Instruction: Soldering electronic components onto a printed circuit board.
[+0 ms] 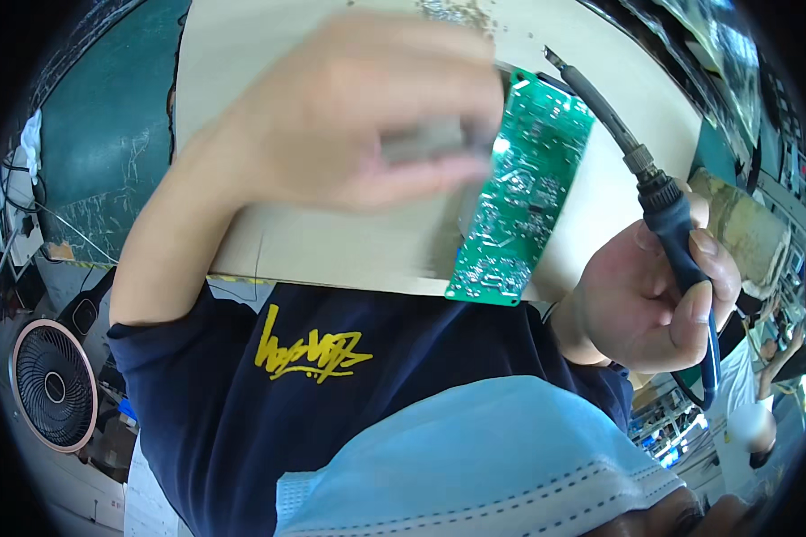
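Note:
My right hand (658, 291) is wrapped round the dark blue handle of a soldering iron (667, 201). The iron's metal tip points up and to the left, past the right edge of a green circuit board (533, 183). This long board slants across the right part of the beige work surface (349, 246), its soldered side up and its near end at the surface's front edge. My left hand (367, 112) is smeared by motion, its thumb and fingers curved toward the board's left edge. Whether those fingertips grip the board or anything small is not clear.
Small loose bits (457, 12) lie scattered at the far edge of the work surface. On the left are a green mat (107, 170) and a round fan (55, 385). Clear plastic (725, 54) hangs at the far right. Another person (748, 412) is at the lower right.

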Demonstrator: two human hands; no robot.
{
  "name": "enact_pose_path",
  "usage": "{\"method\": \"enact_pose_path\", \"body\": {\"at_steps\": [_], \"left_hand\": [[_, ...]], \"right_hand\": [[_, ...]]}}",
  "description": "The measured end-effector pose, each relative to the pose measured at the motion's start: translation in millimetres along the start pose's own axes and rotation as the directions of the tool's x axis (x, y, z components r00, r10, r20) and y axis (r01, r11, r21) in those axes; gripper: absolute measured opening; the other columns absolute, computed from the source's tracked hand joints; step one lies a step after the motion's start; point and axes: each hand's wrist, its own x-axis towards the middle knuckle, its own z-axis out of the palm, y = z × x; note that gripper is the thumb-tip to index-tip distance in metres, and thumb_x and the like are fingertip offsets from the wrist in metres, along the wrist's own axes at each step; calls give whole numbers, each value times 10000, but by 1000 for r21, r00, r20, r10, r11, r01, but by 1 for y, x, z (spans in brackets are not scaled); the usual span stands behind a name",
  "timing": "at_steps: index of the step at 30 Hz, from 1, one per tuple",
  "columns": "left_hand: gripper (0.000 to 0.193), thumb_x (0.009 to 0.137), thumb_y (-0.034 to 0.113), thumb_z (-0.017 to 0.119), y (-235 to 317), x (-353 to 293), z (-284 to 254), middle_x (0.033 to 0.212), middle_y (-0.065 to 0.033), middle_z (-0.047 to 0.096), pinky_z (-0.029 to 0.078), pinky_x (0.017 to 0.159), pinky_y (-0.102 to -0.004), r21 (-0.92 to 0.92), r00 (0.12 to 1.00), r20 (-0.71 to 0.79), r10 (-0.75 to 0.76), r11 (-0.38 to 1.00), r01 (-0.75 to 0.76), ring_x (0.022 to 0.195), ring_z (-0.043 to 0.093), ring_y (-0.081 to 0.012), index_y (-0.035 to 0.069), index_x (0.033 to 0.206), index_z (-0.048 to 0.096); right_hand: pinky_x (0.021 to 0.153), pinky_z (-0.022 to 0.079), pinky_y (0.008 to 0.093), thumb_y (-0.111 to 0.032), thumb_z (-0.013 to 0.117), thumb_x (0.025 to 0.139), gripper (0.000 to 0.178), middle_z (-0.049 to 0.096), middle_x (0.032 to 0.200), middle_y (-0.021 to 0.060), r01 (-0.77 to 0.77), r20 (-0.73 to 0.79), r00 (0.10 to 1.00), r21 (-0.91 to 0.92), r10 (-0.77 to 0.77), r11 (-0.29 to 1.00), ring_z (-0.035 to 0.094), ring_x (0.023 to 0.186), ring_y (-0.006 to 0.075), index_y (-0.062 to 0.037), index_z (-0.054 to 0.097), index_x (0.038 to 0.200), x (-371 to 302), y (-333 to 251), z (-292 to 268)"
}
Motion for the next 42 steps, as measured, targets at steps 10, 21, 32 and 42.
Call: {"method": "enact_pose_path", "body": {"at_steps": [10,21,32,42], "left_hand": [[150,762,179,705,67,-8,71,757,-11,464,454,492,-307,176,920,374,117,965,-195,657,557,-157,108,868,627],[292,761,92,780,50,7,40,840,-73,549,444,589,-391,19,958,270,91,995,-100,742,597,-234,75,1010,629],[73,795,-13,711,25,3,39,735,-51,587,360,555,-255,-72,906,-159,-392,920,385,613,483,-119,16,840,660],[139,733,-19,734,2,1,51,738,-63,609,421,593,-322,129,971,-228,76,991,-47,677,550,-220,45,821,646]], "right_hand": [[733,394,410,-264,455,965,326,649,749,103,48,-178,983,95,-30,994,520,647,203,-20,617,1108,-48,-8,-42],[734,421,396,-289,363,1004,369,657,801,169,101,-345,938,157,-41,982,547,665,213,-11,573,1129,-72,13,-34],[677,410,405,-285,348,1026,384,622,675,190,204,-43,977,-100,-209,974,575,578,236,16,555,1140,-78,15,-33],[656,399,404,-277,367,1014,373,609,651,182,199,10,980,-148,-200,969,570,567,236,24,548,1141,-73,15,-35]]}}
